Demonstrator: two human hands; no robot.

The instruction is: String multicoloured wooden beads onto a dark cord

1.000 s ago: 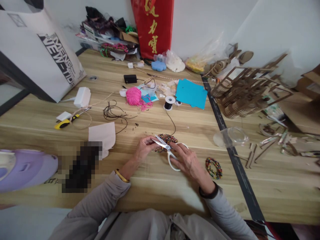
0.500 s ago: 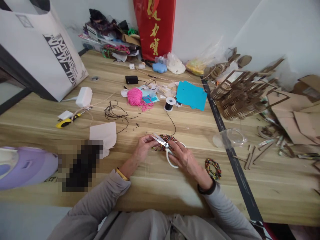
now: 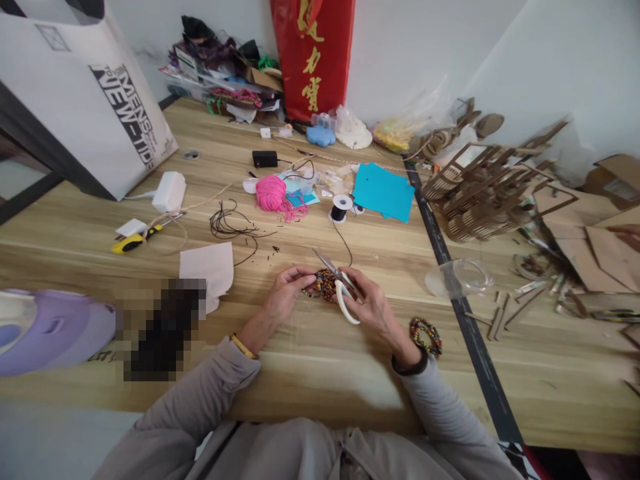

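Observation:
My right hand is closed around white-handled scissors, whose blades point up and away to the left. Under the blades lies a bunch of multicoloured beads, partly covered by the scissors and my fingers. My left hand pinches the left end of the beaded strand between thumb and fingertips. From a spool of black cord, a line runs down toward the beads. A second beaded bracelet rests on the table, right of my right wrist.
Pink yarn, blue sheets and loose black cord lie farther back. At left are a yellow utility knife and a white cloth. A clear cup and wooden baskets stand right. Another person's hand shows at the right edge.
My right hand has turned the scissors so that their blades point more steeply upward, off my left fingertips. My left hand stays at the beads. Another person's hand has appeared at the right edge.

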